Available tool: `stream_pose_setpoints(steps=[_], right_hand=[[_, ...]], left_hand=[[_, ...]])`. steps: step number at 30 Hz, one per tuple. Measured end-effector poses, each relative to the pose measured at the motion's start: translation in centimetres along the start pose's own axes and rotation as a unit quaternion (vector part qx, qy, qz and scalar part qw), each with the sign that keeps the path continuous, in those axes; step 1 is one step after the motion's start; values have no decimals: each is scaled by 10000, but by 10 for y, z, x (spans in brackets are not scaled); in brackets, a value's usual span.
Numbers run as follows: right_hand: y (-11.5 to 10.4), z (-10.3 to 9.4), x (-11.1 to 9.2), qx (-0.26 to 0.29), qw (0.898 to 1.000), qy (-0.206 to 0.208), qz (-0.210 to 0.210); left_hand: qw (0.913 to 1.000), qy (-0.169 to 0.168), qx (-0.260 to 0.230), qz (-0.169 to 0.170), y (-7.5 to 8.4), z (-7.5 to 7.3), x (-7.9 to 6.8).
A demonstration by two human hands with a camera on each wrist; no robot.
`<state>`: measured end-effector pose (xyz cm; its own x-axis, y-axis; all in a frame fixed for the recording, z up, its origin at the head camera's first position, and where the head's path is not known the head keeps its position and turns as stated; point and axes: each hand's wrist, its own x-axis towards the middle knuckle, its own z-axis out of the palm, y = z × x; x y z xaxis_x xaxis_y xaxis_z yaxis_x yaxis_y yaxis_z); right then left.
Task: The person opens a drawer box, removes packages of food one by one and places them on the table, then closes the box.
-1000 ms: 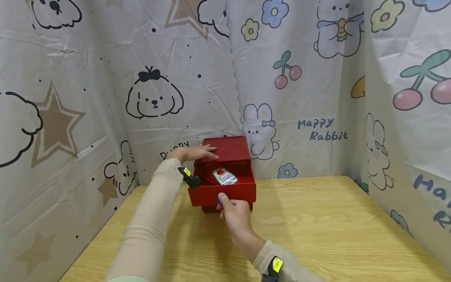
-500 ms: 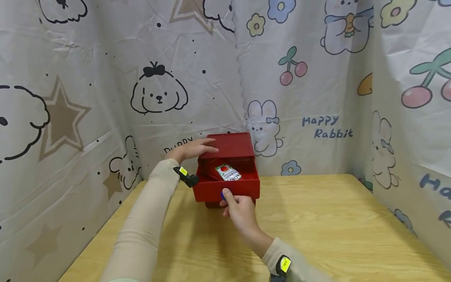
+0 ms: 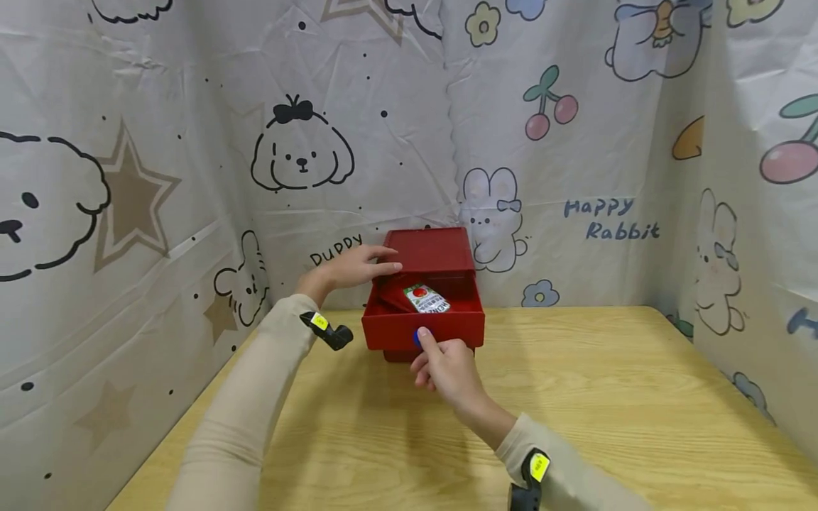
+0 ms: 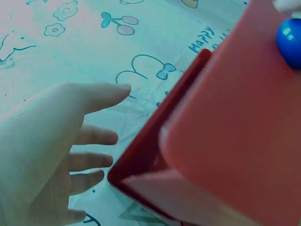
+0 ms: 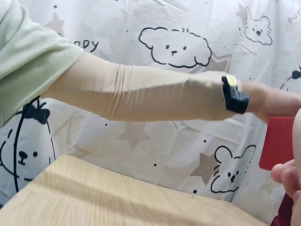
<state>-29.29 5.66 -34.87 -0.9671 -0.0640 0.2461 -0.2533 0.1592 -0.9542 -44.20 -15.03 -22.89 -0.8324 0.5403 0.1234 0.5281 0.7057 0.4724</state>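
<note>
A red box (image 3: pixel 437 250) stands near the back wall, its red drawer (image 3: pixel 390 331) pulled out toward me. Inside the drawer lies a Heinz packet (image 3: pixel 427 299) with a tomato picture, its label facing up. My right hand (image 3: pixel 455 372) pinches the round blue knob (image 3: pixel 417 338) on the drawer front, thumb on top. Spread and nearly straight, the fingers of my left hand (image 3: pixel 348 271) are at the upper left side of the box. The left wrist view shows that hand (image 4: pixel 51 141) holding nothing, beside the red box edge, with the blue knob (image 4: pixel 289 44) at top right.
The wooden table (image 3: pixel 575 397) extends in front of the box and to both sides. Printed cloth walls (image 3: pixel 396 142) enclose the table at the back, left and right, the back one close behind the box.
The whole head view has shifted, with the scene now higher and further right. My left fingers have slid slightly left across the box top toward its side. My right hand keeps its pinch on the knob.
</note>
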Motion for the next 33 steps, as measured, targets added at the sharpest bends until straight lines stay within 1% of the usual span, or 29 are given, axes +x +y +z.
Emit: stream_pose_setpoints(steps=[2, 4, 5, 7, 9, 11, 12, 14, 15, 16, 17, 20, 22, 25, 28, 31, 33], right_hand=[[-4, -5, -1, -257, 9994, -184, -151], [-11, -9, -1, -639, 9963, -439, -382], [-16, -11, -1, -848, 9933, -580, -521], [-29, -16, -1, -1279, 9842, -791, -931], [-44, -20, 1, -1676, 9705, -888, -1488], [-59, -23, 8, -2057, 9516, -850, -2119], [-65, -25, 13, -2279, 9402, -791, -2406], [-77, -28, 25, -2812, 9170, -713, -2738], [-81, -30, 32, -3067, 9077, -755, -2762], [-85, -31, 40, -3330, 8994, -842, -2703], [-88, -32, 48, -3593, 8923, -980, -2551], [-90, -36, 71, -4237, 8714, -1539, -1936], [-87, -38, 86, -4489, 8599, -1894, -1525], [-80, -40, 104, -4788, 8414, -2274, -1056], [-76, -38, 116, -4934, 8286, -2541, -736], [-78, -33, 123, -5022, 8207, -2676, -514], [-80, -29, 125, -5043, 8181, -2739, -362]], left_hand=[[9999, -11, 103, -79, -1, 2, -2], [9998, 22, 97, -149, -3, 5, -4], [9998, 49, 51, -160, -4, 6, -5], [9998, 83, -58, -145, -6, 8, -7], [9998, 101, -108, -92, -9, 10, -8], [9998, 125, -148, -36, -11, 12, -8], [9998, 142, -150, -6, -12, 13, -8], [9996, 172, -201, 11, -13, 14, -8], [9996, 177, -211, 31, -14, 15, -7], [9995, 185, -255, 37, -14, 16, -7], [9994, 178, -284, 31, -15, 17, -7], [9992, 149, -375, 42, -14, 20, -5], [9990, 122, -430, 51, -13, 22, -4], [9985, 98, -530, 87, -11, 23, -5], [9983, 81, -579, 35, -11, 23, -6], [9981, 117, -599, 1, -12, 21, -6], [9983, 119, -564, -22, -14, 20, -6]])
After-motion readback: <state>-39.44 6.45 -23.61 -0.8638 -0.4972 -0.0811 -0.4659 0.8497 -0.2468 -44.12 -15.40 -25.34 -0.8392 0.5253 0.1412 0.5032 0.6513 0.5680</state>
